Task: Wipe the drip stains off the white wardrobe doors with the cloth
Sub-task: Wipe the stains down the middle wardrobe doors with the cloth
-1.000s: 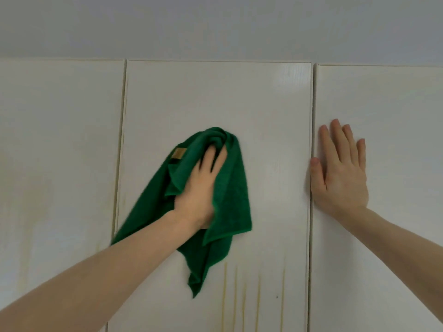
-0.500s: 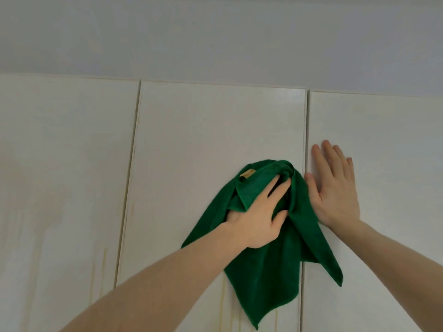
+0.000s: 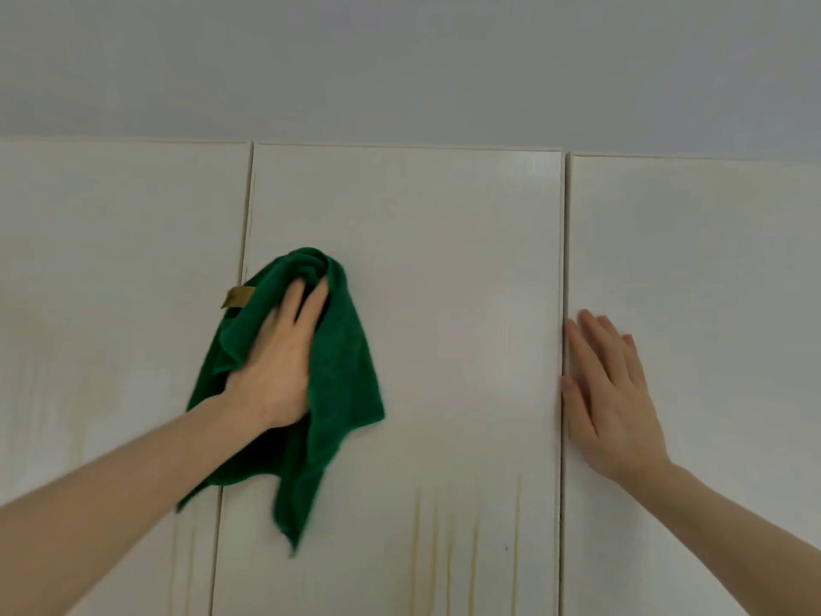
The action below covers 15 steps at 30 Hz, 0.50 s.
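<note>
Three white wardrobe doors fill the head view. My left hand [image 3: 275, 371] holds a green cloth [image 3: 342, 362] flat against the middle door [image 3: 444, 242], near its left edge; my fingertips are buried in the bunched top fold. The cloth's loose corners hang below my wrist. Several yellowish drip stains [image 3: 444, 549] run down the lower middle door, to the right of the cloth. My right hand [image 3: 608, 393] rests flat, fingers straight, on the right door [image 3: 711, 260] just beside the gap.
The left door [image 3: 111, 242] carries faint yellowish streaks [image 3: 44, 415] on its lower part. A plain grey-white wall [image 3: 400, 60] rises above the door tops. Narrow vertical gaps separate the doors.
My left hand swept the cloth right to the middle door's right edge, then back left to its left edge. My right hand stayed flat on the right door.
</note>
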Tool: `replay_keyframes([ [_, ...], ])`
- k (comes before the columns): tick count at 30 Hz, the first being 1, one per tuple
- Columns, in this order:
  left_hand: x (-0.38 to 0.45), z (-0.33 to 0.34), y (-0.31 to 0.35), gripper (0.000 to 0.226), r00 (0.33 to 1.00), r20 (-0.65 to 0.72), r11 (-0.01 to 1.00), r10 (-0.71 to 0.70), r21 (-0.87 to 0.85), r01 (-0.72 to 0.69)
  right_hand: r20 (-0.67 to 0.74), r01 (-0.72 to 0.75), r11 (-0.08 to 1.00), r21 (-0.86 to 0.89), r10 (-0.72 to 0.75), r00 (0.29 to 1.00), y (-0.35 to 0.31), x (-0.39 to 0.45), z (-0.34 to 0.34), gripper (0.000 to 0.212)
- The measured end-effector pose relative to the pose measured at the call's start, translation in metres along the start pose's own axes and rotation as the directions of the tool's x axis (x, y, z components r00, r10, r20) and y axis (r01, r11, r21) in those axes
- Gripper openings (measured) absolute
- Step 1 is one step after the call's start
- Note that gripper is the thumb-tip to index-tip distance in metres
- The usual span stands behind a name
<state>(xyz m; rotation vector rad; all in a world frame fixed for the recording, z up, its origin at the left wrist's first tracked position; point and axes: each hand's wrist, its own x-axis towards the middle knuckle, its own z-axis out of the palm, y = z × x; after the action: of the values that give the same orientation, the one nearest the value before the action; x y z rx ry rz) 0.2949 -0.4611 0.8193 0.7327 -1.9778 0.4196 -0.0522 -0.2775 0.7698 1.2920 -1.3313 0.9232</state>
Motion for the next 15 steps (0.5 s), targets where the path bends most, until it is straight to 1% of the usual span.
replay_keyframes([
  [2, -0.01, 0.005, -0.015, 0.115, 1.0, 0.011, 0.998, -0.013, 0.067, 0.012, -0.043, 0.007, 1.0, -0.009, -0.008, 0.999, 0.001, 0.0, 0.006, 0.059],
  [5, -0.025, 0.024, -0.024, 0.117, 1.0, 0.014, 0.991, 0.004, 0.131, -0.006, -0.081, 0.013, 1.0, -0.014, -0.014, 0.997, 0.002, 0.001, 0.011, 0.059],
  [7, -0.03, 0.038, -0.02, 0.122, 1.0, 0.019, 0.986, -0.013, 0.165, 0.009, -0.093, 0.023, 1.0, -0.014, -0.024, 0.995, 0.002, 0.001, 0.012, 0.058],
  [11, -0.036, 0.059, 0.009, 0.131, 1.0, -0.014, 0.993, -0.028, 0.117, 0.029, -0.096, 0.016, 1.0, -0.009, -0.017, 0.995, 0.002, 0.0, 0.014, 0.058],
  [13, -0.039, 0.066, 0.031, 0.13, 1.0, -0.001, 0.995, 0.002, 0.097, -0.002, -0.099, 0.022, 1.0, -0.009, -0.022, 0.995, 0.002, 0.0, 0.014, 0.058],
  [15, -0.043, 0.076, 0.058, 0.126, 0.998, 0.039, 0.995, 0.059, 0.08, -0.062, -0.1, 0.025, 1.0, -0.012, -0.026, 0.995, 0.003, -0.001, 0.014, 0.058],
])
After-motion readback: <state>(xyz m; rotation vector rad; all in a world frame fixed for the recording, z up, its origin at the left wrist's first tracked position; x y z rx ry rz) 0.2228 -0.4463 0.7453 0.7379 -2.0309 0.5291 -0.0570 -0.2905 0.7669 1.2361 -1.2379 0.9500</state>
